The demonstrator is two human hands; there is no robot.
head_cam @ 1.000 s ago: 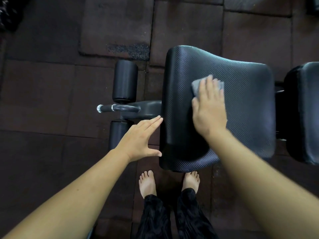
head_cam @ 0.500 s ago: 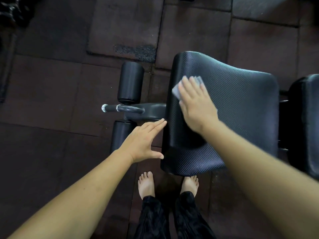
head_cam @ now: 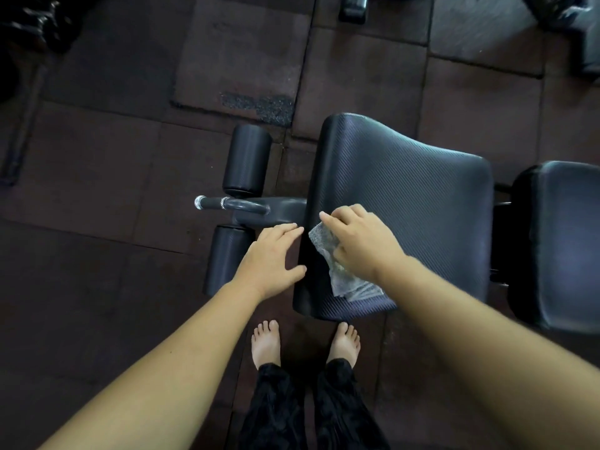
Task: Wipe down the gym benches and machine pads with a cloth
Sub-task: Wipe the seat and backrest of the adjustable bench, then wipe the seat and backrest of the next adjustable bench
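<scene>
Item 1, your right hand (head_cam: 360, 243): fingers bent over a grey cloth (head_cam: 326, 256), holding it down on the black seat pad (head_cam: 422, 203). The cloth lay under your palm and fingers. One corner showed past your knuckles, and folded layers trailed back beside your wrist. It sat on the pad's rounded edge, on the side toward your other hand.

Item 2, your left hand (head_cam: 269, 258): wide, fingers straight and close together, holding nothing. Fingertips and thumb reached the pad's side wall; contact could not be told. It lay just beside your right hand, with the pad's edge between the two.

Item 3, seat pad: ribbed cover, spreading out beyond your right hand's knuckles.

Item 4, second pad (head_cam: 565, 241): past the outer side of your right forearm, parted from the seat pad by a narrow gap.

Item 5, near roller (head_cam: 225, 254): just outside your left wrist. Far roller (head_cam: 248, 160): well ahead of your left fingertips. Handle bar (head_cam: 227, 203): between the two rollers.

Item 6, bare feet (head_cam: 266, 342): between your forearms, on dark floor tiles (head_cam: 97, 164), with black trousers (head_cam: 279, 410) above them.
</scene>
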